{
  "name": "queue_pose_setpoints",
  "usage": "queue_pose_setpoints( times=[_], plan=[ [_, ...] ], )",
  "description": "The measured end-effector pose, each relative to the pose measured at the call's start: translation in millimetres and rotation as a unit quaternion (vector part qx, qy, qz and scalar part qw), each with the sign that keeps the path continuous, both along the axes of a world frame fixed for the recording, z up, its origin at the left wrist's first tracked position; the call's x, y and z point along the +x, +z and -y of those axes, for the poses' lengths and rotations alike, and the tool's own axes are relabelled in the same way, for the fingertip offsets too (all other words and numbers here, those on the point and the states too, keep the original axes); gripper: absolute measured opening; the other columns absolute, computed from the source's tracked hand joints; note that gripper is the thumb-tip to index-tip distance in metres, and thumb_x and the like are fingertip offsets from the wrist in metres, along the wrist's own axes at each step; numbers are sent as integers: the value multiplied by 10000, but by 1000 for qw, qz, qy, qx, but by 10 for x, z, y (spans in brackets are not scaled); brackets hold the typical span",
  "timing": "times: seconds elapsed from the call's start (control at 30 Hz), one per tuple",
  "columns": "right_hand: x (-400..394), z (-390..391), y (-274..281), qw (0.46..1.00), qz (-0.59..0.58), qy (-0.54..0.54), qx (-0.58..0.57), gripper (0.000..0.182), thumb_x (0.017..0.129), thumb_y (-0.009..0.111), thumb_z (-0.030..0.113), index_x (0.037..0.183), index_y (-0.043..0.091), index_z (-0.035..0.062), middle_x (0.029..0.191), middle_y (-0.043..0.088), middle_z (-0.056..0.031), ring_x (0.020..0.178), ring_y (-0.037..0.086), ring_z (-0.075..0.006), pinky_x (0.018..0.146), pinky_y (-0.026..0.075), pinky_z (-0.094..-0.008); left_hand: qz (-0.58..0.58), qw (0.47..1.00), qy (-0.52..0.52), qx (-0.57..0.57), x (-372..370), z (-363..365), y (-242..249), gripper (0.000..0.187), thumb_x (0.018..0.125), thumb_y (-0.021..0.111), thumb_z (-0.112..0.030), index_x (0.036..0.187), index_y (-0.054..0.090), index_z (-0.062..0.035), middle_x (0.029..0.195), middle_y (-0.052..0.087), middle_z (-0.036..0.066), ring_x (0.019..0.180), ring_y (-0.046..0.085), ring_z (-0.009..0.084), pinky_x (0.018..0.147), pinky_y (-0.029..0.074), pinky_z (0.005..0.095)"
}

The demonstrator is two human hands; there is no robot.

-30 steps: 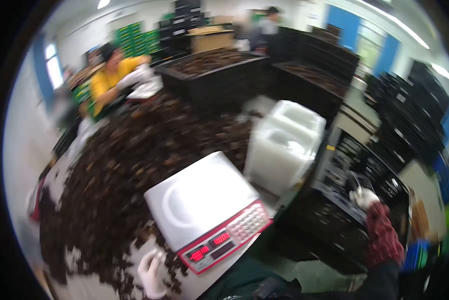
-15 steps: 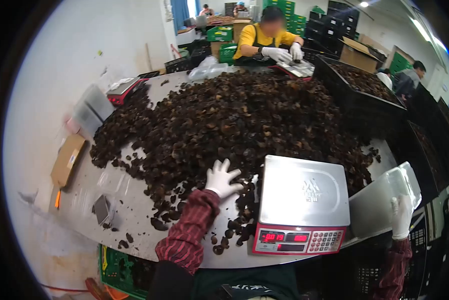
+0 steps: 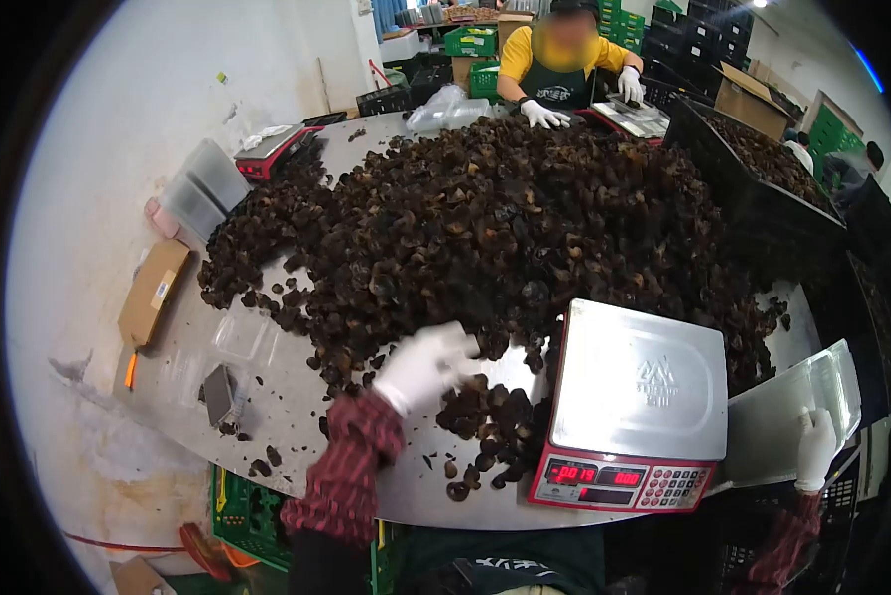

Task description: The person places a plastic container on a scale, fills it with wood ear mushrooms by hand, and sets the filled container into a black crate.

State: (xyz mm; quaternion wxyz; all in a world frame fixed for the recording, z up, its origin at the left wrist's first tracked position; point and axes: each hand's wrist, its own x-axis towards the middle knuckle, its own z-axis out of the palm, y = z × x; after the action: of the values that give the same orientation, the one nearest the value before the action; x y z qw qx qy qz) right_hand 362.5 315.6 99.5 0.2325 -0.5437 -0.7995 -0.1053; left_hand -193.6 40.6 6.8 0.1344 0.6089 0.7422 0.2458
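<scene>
The white-gloved left hand (image 3: 427, 367) is hovering over the near edge of a broad mound of dark brown, curled, leafy pieces (image 3: 485, 238), its fingers extending loosely apart toward the right; blur is hiding whether anything is lying beneath the palm. The mound is covering the middle of a silver metal bench (image 3: 415, 498), with a small cluster of pieces scattering just right of the hand, beside a red-and-white digital scale (image 3: 639, 382). The scale's square silver plate is sitting bare, and its display is glowing with red digits.

The white-gloved right hand (image 3: 817, 446) is touching the near right side of a translucent plastic container (image 3: 787, 402) just right of the scale; whether its fingers are gripping or only resting, I cannot tell.

At the left, a flat brown cardboard piece (image 3: 153, 293) is leaning near the wall. On the far side, a person in a yellow top and dark apron (image 3: 564, 94) is resting one gloved hand at the mound's edge and placing the other at another scale (image 3: 636, 120).
</scene>
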Motion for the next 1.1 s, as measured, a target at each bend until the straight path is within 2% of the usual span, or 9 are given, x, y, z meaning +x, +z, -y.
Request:
queue_pose_setpoints(
  times=[0.07,0.13,0.23,0.4,0.53,0.63,0.77,1.0,1.1],
  plan=[
    [14,-3,-3,1000,21,-10,5,275,887,610,239,767,525,7,733,537,-179,688,525,-362,635,412,-414,-79,987,91,101,-381,-276,164,485,809,665,-275,1273,558,-186,1392,425,153,1261,421,343,1048,341,439],
    [0,-2,7,999,41,-18,11,279,893,602,244,765,529,7,734,540,-180,685,526,-360,635,414,-412,-231,934,264,67,-596,-477,-36,553,783,681,-351,1305,518,-266,1432,366,156,1322,318,366,1076,256,510],
    [-66,50,52,1000,23,-8,14,281,899,593,245,762,538,6,728,538,-181,677,523,-363,632,415,-410,-208,952,203,-97,-609,-567,-348,645,708,689,-522,1295,511,-322,1434,341,181,1329,277,386,1070,239,537],
    [-28,14,16,999,33,-16,19,287,898,599,247,762,538,2,720,532,-181,671,520,-360,626,411,-406,-104,991,82,-6,-2,-207,-415,354,777,675,-292,1122,641,-224,1405,395,122,1297,317,412,1024,322,516],
    [-34,25,30,999,40,-5,21,293,900,600,252,763,534,1,717,526,-182,667,517,-358,623,411,-401,-125,979,109,-115,404,265,-241,338,786,667,-231,1124,652,-238,1408,405,114,1306,320,378,1034,282,531],
    [-44,29,10,999,28,7,34,297,902,598,255,764,531,1,714,522,-180,663,513,-354,624,413,-400,-149,982,99,62,603,344,-285,290,723,715,-240,1004,681,-177,1168,549,61,1119,481,276,954,348,431],
    [-30,5,-10,998,33,0,47,289,897,602,256,770,538,5,718,530,-175,664,520,-354,625,417,-403,-154,981,111,43,762,99,-386,301,676,744,-254,946,673,-142,942,546,44,952,506,245,787,378,381],
    [-65,55,29,999,19,-4,28,290,887,611,267,774,558,6,748,556,-172,680,538,-359,629,425,-403,-139,980,103,98,769,101,-526,171,664,735,-206,816,686,-147,953,538,37,942,493,244,791,358,388],
    [-37,0,-29,998,25,4,60,289,889,609,267,774,556,8,749,554,-171,677,535,-360,628,423,-402,-131,977,140,94,805,160,-466,252,648,750,-226,883,688,-159,957,533,32,945,485,243,795,350,388]
  ],
)
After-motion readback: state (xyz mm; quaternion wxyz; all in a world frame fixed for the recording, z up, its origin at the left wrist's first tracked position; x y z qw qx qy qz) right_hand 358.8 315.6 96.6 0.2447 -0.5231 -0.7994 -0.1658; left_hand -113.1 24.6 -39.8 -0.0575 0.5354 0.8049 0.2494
